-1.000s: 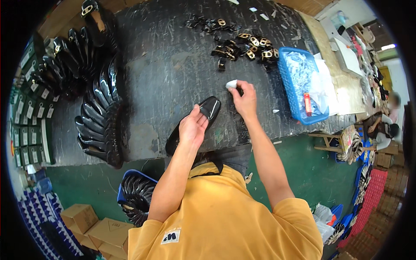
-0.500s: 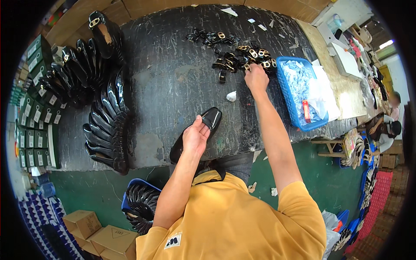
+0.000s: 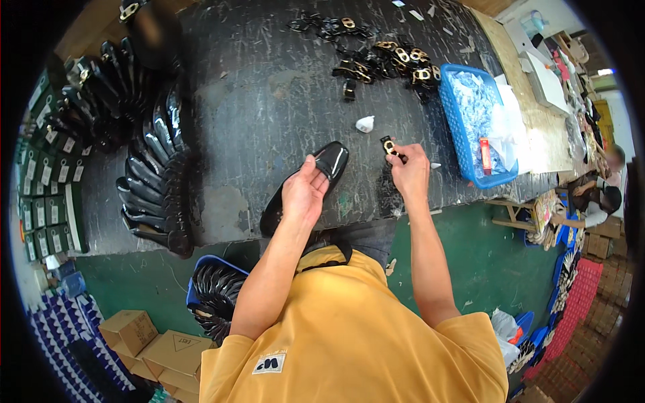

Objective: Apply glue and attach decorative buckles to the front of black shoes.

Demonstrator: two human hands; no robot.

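Note:
My left hand [image 3: 304,193] is closed around a glossy black loafer [image 3: 334,157], its thumb and fingers by the opening and the toe pointing away from me. My right hand [image 3: 412,173] pinches a short black strap with a gold buckle [image 3: 389,146] just above the table, to the right of the shoe. Farther back lies a loose pile of similar black straps with gold buckles [image 3: 402,56]. A small white lump [image 3: 365,123], perhaps crumpled paper, rests between that pile and the shoe.
Many black shoes [image 3: 149,185] stand packed in curved rows at the left of the black table [image 3: 248,127], with green boxes [image 3: 47,171] beyond. A blue basket [image 3: 447,127] of small clear packets sits at the right. Below are a blue bin of shoes [image 3: 218,289] and cartons [image 3: 178,356].
My right hand has drawn back from the strap pile toward me, bringing one buckled strap with it. My left hand keeps the shoe in about the same place. The view has shifted slightly.

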